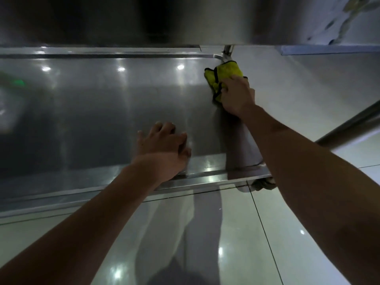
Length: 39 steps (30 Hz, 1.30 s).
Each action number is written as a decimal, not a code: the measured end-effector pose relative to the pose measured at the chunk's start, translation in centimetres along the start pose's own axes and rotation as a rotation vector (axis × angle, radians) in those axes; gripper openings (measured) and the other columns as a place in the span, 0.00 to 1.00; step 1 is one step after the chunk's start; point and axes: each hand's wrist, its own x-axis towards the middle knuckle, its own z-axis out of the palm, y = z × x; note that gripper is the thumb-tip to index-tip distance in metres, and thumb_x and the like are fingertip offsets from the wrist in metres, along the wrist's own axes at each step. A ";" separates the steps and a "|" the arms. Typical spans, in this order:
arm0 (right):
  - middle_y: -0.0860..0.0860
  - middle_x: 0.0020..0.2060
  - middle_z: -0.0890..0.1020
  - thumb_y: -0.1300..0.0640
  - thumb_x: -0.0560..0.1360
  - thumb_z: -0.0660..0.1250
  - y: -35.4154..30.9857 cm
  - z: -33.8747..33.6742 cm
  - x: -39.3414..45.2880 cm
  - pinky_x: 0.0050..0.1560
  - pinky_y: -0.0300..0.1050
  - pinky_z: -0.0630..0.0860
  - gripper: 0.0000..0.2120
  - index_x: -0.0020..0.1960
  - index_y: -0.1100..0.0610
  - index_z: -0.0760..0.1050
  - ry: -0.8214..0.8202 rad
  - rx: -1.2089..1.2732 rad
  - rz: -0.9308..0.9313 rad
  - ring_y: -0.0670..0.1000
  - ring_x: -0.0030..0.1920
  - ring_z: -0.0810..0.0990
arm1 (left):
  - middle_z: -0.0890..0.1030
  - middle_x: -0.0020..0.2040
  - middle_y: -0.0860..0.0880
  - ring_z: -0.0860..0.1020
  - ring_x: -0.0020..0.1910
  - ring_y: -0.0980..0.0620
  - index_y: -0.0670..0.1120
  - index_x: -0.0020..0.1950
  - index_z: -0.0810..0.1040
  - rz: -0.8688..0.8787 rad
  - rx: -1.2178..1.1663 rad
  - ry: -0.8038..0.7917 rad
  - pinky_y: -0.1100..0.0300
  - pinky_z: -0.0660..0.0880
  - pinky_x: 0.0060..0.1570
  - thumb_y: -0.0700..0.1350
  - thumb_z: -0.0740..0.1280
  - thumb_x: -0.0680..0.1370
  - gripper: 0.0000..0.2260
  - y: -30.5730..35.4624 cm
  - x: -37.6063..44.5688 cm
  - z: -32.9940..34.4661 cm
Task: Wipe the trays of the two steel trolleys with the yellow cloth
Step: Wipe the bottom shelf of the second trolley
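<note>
One yellow cloth point(223, 78) lies bunched at the tray's point(92, 103) far right corner, upper right of the frame, against a trolley post point(226, 52). Right hand point(236, 95) grips it, fingers curled into the fabric. Left hand point(164, 149) braces on the near rim, fingers loosely spread. Judged step: wiping this lower tray's corner; next, firm strokes leftward across the unwiped steel.

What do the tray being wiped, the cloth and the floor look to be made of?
Tray: brushed steel by its look, showing blurred light spots. Yellow cloth under the right hand: soft pile, likely microfibre, with dark stitched edging. Floor: glossy pale tiles with thin dark joints.
</note>
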 end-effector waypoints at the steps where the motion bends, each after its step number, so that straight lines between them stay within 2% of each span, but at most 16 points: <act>1: 0.56 0.68 0.72 0.55 0.78 0.57 -0.1 0.1 -0.1 0.57 0.53 0.66 0.16 0.63 0.51 0.76 0.008 0.002 0.002 0.62 0.68 0.68 | 0.70 0.69 0.55 0.65 0.71 0.48 0.60 0.66 0.73 0.008 0.010 0.003 0.42 0.67 0.63 0.65 0.56 0.76 0.21 -0.2 0.0 0.0; 5: 0.54 0.65 0.75 0.55 0.79 0.57 -1.2 0.3 -2.9 0.62 0.54 0.71 0.16 0.62 0.53 0.77 0.044 -0.055 -0.107 0.62 0.64 0.72 | 0.70 0.71 0.58 0.65 0.73 0.49 0.62 0.68 0.71 0.037 -0.018 -0.016 0.45 0.68 0.65 0.67 0.59 0.75 0.23 -1.3 0.2 -0.6; 8: 0.54 0.67 0.74 0.56 0.79 0.58 -2.1 0.6 -5.6 0.66 0.55 0.69 0.16 0.64 0.54 0.76 0.056 -0.041 -0.183 0.60 0.66 0.70 | 0.72 0.71 0.55 0.66 0.73 0.49 0.61 0.68 0.75 0.060 -0.129 -0.034 0.47 0.68 0.69 0.63 0.66 0.75 0.21 -2.1 -0.2 -1.2; 11: 0.52 0.69 0.72 0.57 0.79 0.58 -3.5 0.9 -7.6 0.63 0.55 0.69 0.16 0.64 0.53 0.76 0.092 0.031 -0.142 0.58 0.69 0.67 | 0.76 0.69 0.51 0.70 0.71 0.47 0.56 0.62 0.82 -0.055 -0.322 0.152 0.48 0.66 0.69 0.52 0.73 0.73 0.18 -3.9 -2.3 -1.7; 13: 0.51 0.71 0.70 0.56 0.79 0.59 -4.8 1.3 -8.9 0.65 0.55 0.68 0.16 0.65 0.52 0.75 0.070 0.044 -0.133 0.57 0.70 0.66 | 0.78 0.66 0.51 0.72 0.67 0.44 0.54 0.59 0.84 -0.112 -0.261 0.237 0.46 0.67 0.64 0.54 0.71 0.71 0.17 -5.7 -4.2 -2.1; 18: 0.49 0.75 0.65 0.52 0.81 0.57 -8.8 3.4 -12.9 0.70 0.55 0.63 0.17 0.68 0.46 0.72 -0.002 0.046 -0.155 0.55 0.75 0.60 | 0.76 0.64 0.57 0.71 0.67 0.49 0.61 0.60 0.80 -0.248 -0.032 -0.014 0.49 0.71 0.63 0.60 0.68 0.75 0.15 -10.2 -8.5 -3.3; 22: 0.49 0.74 0.66 0.50 0.81 0.57 -12.5 4.9 -15.6 0.68 0.53 0.62 0.17 0.68 0.45 0.72 -0.016 0.012 -0.201 0.56 0.73 0.61 | 0.79 0.55 0.53 0.76 0.56 0.45 0.57 0.51 0.83 -0.256 -0.075 0.025 0.49 0.76 0.52 0.57 0.70 0.75 0.09 -11.4 -11.2 -3.6; 26: 0.50 0.67 0.73 0.50 0.79 0.60 -16.6 5.7 -19.2 0.60 0.50 0.66 0.15 0.64 0.47 0.76 0.028 -0.050 -0.320 0.60 0.65 0.67 | 0.80 0.53 0.53 0.77 0.54 0.46 0.56 0.50 0.84 -0.237 -0.085 0.030 0.53 0.73 0.47 0.56 0.67 0.77 0.08 -12.6 -13.2 -3.8; 28: 0.50 0.65 0.75 0.50 0.78 0.61 -18.7 6.0 -21.1 0.57 0.50 0.68 0.14 0.63 0.47 0.77 0.028 -0.057 -0.354 0.61 0.62 0.68 | 0.79 0.54 0.53 0.77 0.55 0.46 0.58 0.52 0.83 -0.241 -0.090 0.010 0.53 0.73 0.48 0.57 0.65 0.77 0.10 -13.4 -14.4 -4.2; 32: 0.52 0.66 0.76 0.51 0.78 0.61 -23.2 6.6 -24.5 0.57 0.52 0.70 0.15 0.63 0.48 0.78 -0.074 0.036 -0.405 0.62 0.61 0.69 | 0.80 0.61 0.50 0.78 0.59 0.43 0.57 0.62 0.81 -0.284 -0.097 0.002 0.49 0.75 0.56 0.56 0.63 0.79 0.14 -16.2 -17.3 -5.6; 35: 0.49 0.63 0.79 0.53 0.78 0.61 -25.6 6.4 -25.7 0.61 0.49 0.65 0.16 0.63 0.47 0.78 -0.172 0.090 -0.492 0.57 0.63 0.73 | 0.80 0.62 0.48 0.79 0.59 0.41 0.55 0.64 0.80 -0.324 -0.099 0.005 0.48 0.76 0.56 0.55 0.63 0.79 0.15 -19.0 -19.8 -6.9; 39: 0.51 0.52 0.84 0.62 0.73 0.68 -27.5 5.0 -28.9 0.58 0.47 0.69 0.14 0.57 0.53 0.83 -0.213 0.349 -0.562 0.56 0.52 0.79 | 0.80 0.65 0.46 0.78 0.62 0.39 0.53 0.67 0.79 -0.335 -0.126 0.045 0.46 0.75 0.59 0.53 0.64 0.80 0.16 -21.9 -23.1 -8.5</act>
